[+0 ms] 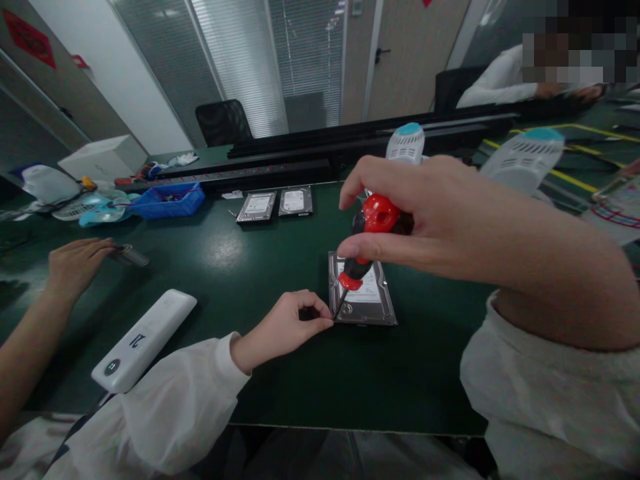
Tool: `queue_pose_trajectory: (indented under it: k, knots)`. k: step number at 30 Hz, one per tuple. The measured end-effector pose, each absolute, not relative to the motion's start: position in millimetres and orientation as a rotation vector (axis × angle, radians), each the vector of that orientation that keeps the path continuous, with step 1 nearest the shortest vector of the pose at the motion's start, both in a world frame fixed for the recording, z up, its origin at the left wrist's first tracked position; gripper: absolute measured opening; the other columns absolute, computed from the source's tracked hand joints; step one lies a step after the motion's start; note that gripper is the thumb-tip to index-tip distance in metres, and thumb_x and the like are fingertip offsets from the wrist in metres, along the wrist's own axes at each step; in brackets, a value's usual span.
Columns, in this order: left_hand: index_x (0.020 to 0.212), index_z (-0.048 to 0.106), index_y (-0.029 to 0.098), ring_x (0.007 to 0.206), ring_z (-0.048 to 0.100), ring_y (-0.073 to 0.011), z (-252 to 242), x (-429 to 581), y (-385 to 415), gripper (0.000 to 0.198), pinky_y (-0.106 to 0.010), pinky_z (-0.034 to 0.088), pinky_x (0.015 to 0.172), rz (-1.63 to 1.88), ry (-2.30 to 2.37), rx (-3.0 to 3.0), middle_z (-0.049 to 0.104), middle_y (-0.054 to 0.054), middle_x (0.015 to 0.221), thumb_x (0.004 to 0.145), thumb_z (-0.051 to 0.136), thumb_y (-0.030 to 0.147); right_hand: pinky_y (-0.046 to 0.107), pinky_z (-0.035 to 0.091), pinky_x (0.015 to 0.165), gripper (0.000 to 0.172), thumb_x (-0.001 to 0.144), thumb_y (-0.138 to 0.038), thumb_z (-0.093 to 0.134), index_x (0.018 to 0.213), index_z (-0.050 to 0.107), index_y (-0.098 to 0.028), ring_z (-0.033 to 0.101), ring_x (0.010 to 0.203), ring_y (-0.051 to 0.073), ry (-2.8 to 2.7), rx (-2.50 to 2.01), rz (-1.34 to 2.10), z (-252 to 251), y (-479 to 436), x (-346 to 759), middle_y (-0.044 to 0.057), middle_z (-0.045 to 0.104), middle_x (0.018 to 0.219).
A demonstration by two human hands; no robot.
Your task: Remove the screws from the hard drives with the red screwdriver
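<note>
A hard drive (367, 303) lies label up on the green table before me. My right hand (425, 207) is closed around a red and black screwdriver (358, 265), held tilted above the drive. The screwdriver's tip reaches down to the drive's near left corner. There my left hand (290, 325) pinches thumb and fingertips together beside the tip; what lies between them, if anything, is too small to tell. Two more hard drives, one (257, 207) on the left and another (295, 201) to its right, rest farther back.
A white power bank (145, 340) lies left of my left forearm. Another person's hand (77, 263) holds a small metallic object (131, 255) at far left. Behind are a blue bin (167, 201), a white box (105, 160) and white fans (406, 143). Someone in white sits at back right.
</note>
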State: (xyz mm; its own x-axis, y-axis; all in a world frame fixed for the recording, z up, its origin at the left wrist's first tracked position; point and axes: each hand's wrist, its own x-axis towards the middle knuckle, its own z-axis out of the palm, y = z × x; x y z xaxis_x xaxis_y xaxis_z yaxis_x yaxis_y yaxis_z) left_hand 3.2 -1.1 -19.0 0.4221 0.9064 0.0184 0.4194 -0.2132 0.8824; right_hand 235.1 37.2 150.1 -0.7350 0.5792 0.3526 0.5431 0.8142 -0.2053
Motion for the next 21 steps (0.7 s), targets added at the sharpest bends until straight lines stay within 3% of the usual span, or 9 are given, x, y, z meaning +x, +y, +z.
queue_pose_trajectory:
  k: [6,11,16,21]
  knots:
    - [0.083,0.075,0.019,0.084,0.065,-0.0182,-19.6,3.9,-0.5,0.006,-0.031,0.048,0.080,0.708,1.144,1.809,0.073,-0.002,0.087,0.083,0.075,0.024,0.028,0.033,0.060,0.035,0.091,-0.033,0.056,0.121,0.054,-0.015,0.050,0.066,0.012,-2.648,-0.755,0.253,150.9,36.4,237.5,0.000,0.061,0.085]
    - [0.083,0.075,0.019,0.083,0.065,-0.0178,-18.6,4.1,-0.2,0.006,-0.031,0.049,0.080,0.711,1.140,1.816,0.073,-0.002,0.088,0.083,0.075,0.025,0.029,0.029,0.060,0.035,0.096,-0.051,0.054,0.102,0.060,-0.017,0.046,0.062,0.012,-2.594,-0.828,0.062,149.4,37.3,235.9,-0.001,0.058,0.075]
    - [0.083,0.075,0.019,0.083,0.066,-0.0177,-18.8,3.7,-0.6,0.005,-0.030,0.050,0.079,0.705,1.146,1.821,0.073,-0.002,0.087,0.083,0.075,0.024,0.028,0.033,0.063,0.029,0.092,-0.030,0.054,0.117,0.056,-0.017,0.050,0.067,0.012,-2.632,-0.717,0.222,149.9,36.6,236.3,0.000,0.062,0.086]
    - [0.083,0.076,0.019,0.083,0.066,-0.0178,-18.9,3.4,-0.7,0.005,-0.030,0.050,0.079,0.715,1.136,1.834,0.074,-0.002,0.087,0.084,0.075,0.024,0.029,0.028,0.062,0.030,0.096,-0.046,0.054,0.102,0.060,-0.017,0.044,0.061,0.011,-2.584,-0.783,0.099,148.8,36.4,233.3,-0.002,0.055,0.073]
